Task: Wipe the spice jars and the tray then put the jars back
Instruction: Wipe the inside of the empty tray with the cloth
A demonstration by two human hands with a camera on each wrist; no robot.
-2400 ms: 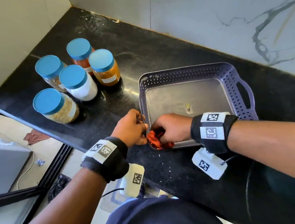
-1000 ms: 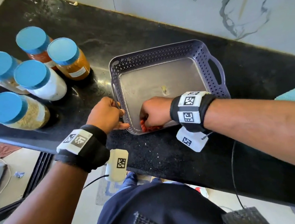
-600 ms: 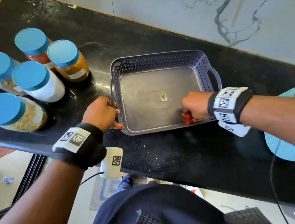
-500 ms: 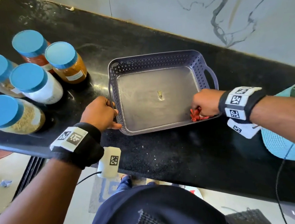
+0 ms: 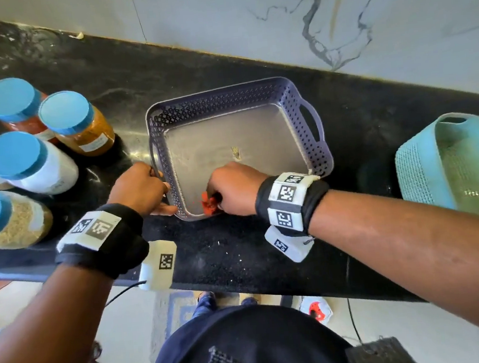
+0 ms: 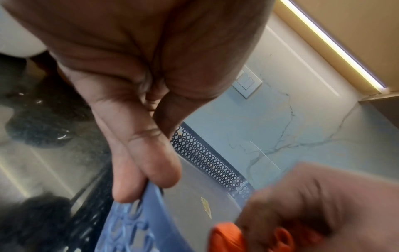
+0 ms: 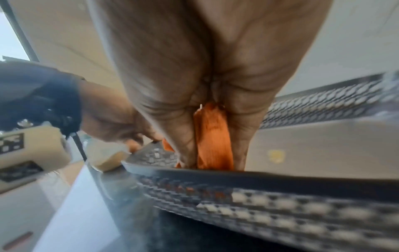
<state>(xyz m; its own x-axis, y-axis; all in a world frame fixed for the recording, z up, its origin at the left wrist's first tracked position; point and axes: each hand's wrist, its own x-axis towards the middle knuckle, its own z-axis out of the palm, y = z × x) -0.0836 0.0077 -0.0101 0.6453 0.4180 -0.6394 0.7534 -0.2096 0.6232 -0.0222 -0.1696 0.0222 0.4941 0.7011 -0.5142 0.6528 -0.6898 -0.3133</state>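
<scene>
A purple perforated tray (image 5: 311,152) lies on the black counter and holds no jars. My left hand (image 5: 143,187) grips its left rim (image 6: 138,213), fingers curled over the edge. Bunched in my right hand (image 5: 233,190) is an orange cloth (image 5: 209,205), pressed onto the tray floor at the near left corner; the cloth (image 7: 212,136) shows between the fingers. A small yellowish speck (image 5: 235,152) sits mid-tray. Several spice jars with blue lids stand left of the tray, the orange-filled jar (image 5: 78,123) nearest, then a white one (image 5: 28,162).
A teal woven basket (image 5: 451,162) stands on the counter to the right of the tray. The marble wall runs behind. The counter's front edge lies just below my wrists, with floor beneath.
My right hand with the cloth swept from the tray's near right corner back to its near left corner. The left hand kept its grip on the left rim.
</scene>
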